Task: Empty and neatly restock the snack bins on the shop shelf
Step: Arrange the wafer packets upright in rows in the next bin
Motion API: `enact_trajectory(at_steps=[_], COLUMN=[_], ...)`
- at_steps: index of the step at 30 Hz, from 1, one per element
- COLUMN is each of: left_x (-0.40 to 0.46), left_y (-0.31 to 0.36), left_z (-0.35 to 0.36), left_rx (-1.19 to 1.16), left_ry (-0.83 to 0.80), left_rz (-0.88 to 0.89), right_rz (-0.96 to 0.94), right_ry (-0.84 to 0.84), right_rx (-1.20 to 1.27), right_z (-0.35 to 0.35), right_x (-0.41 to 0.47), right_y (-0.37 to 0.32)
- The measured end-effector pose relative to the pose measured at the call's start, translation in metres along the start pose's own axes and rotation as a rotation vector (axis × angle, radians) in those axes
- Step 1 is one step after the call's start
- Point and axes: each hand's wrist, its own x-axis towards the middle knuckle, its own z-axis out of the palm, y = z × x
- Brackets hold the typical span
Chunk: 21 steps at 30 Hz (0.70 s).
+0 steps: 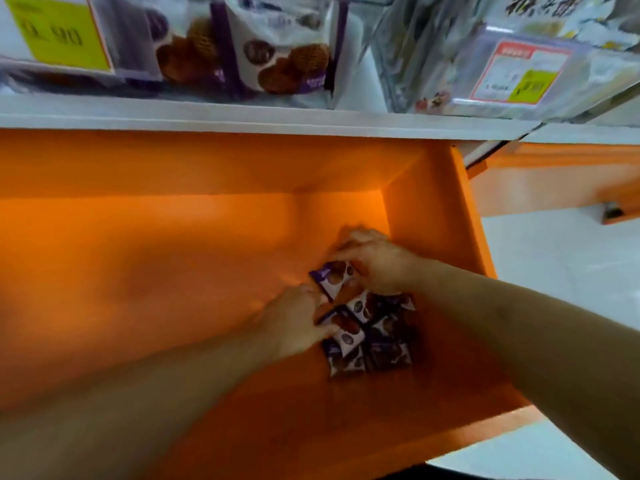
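Note:
Both my arms reach down into an open orange drawer (138,278) below the shelf. Several small purple and white snack packets (374,337) lie in a loose pile near its right wall. My right hand (377,261) grips the top packet (334,277) at the far end of the pile, fingers curled over it. My left hand (294,318) rests on the pile's left side, fingers on a packet (344,332) in the middle. Above, a clear bin (263,43) on the white shelf holds larger purple waffle snack packs.
The white shelf edge (242,121) runs across above the drawer. A yellow price tag (59,32) is on the left bin, and a red and yellow tag (519,74) on a second clear bin at the right. White floor (561,282) lies right of the drawer.

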Motion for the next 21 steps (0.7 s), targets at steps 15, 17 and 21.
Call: enact_trajectory(at_steps=[15,17,21], left_x=[0.021,0.018,0.008], left_y=[-0.001,-0.005,-0.01], left_z=[0.049,0.049,0.041], left_rx=[-0.344,-0.347,-0.322], left_ry=[-0.011,-0.012,-0.054], left_rz=[-0.177,-0.198,-0.202], right_rz=[0.186,0.24,0.275], right_ry=[0.051,0.073,0.139], right_rx=[0.073,0.196,0.432], right_z=[0.012,0.003,-0.026], right_x=[-0.006,-0.008,-0.016], right_y=[-0.007,-0.007,-0.011])
